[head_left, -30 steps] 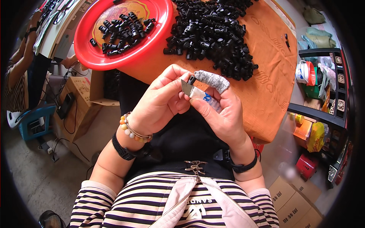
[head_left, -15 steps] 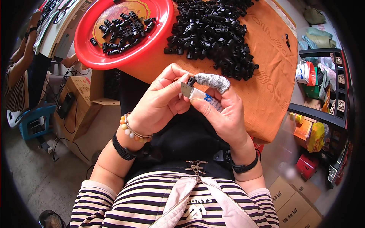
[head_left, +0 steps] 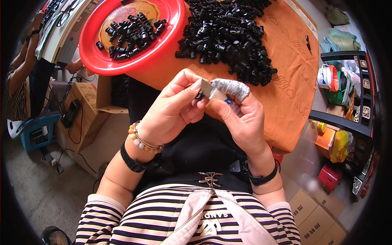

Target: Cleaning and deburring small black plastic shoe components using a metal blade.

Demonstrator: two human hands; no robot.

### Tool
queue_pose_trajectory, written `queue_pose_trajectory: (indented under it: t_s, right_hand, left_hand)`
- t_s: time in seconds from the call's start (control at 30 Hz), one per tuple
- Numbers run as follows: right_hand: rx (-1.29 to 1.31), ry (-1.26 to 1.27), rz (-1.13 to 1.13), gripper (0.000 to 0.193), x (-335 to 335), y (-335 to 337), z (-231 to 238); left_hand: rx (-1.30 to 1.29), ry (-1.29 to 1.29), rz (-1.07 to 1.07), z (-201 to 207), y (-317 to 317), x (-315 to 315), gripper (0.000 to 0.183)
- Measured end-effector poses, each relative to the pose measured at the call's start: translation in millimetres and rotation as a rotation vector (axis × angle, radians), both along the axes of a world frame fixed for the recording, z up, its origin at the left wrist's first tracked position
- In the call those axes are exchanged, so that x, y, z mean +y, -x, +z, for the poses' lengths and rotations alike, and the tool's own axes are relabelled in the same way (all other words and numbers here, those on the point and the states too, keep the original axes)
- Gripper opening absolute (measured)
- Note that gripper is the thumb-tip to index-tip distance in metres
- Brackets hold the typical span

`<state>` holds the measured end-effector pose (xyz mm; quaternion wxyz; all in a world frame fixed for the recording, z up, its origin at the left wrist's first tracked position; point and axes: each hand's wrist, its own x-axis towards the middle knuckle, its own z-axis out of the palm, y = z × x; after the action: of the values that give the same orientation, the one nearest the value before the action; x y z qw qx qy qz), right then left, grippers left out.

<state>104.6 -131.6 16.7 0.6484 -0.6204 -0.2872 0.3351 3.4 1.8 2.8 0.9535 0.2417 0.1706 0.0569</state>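
Saw at far left a blue plastic stool (head_left: 26, 135), then a brown cardboard carton (head_left: 87, 116) with faint print, too small to make out. Farther in, noted a round red plastic tray (head_left: 90, 55) with a gold patterned centre, bearing a loose cluster of small black cylindrical plastic pieces (head_left: 130, 38). Next, found the bare left hand (head_left: 179, 100) clamped by the fingertips on a single small black plastic part (head_left: 199, 96), above the lap at the near edge of the worktop. Against or just beside that part, saw a flat grey metal blade (head_left: 206, 87), bound at the rear in a white wrap (head_left: 220, 97) with blue marks; could not tell exact contact. Judged the step in hand as bringing blade to part, and the next move as calling for a firm pinch and fingertips clear of the edge. Below, on a black-and-cream striped top (head_left: 151, 208), noted pale lettering, partly covered. Behind, saw a large heap of similar black pieces (head_left: 228, 36). Found the right hand (head_left: 245, 120) close to the left, clamped on the wrapped blade, wearing a grey knitted finger sleeve (head_left: 230, 87). Farther right, noted the orange cloth-covered worktop (head_left: 286, 110), brown cardboard boxes (head_left: 304, 206) with dark printed characters, and a yellow plastic bag (head_left: 339, 147) with red marks.
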Motion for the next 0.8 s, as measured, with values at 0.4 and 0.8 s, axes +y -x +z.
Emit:
queue_pose_trajectory:
  t_s: [0.4,0.8]
  right_hand:
    - [0.096,-0.025,0.036,0.051,17.6,-3.3,0.5]
    - [0.237,-0.079,-0.036,0.040,19.8,-6.7,5.1]
  left_hand:
    - [0.047,0.053,-0.041,0.6,-1.6,-4.7,0.010]
    - [0.021,0.078,-0.069,-4.0,-1.9,0.6,0.009]
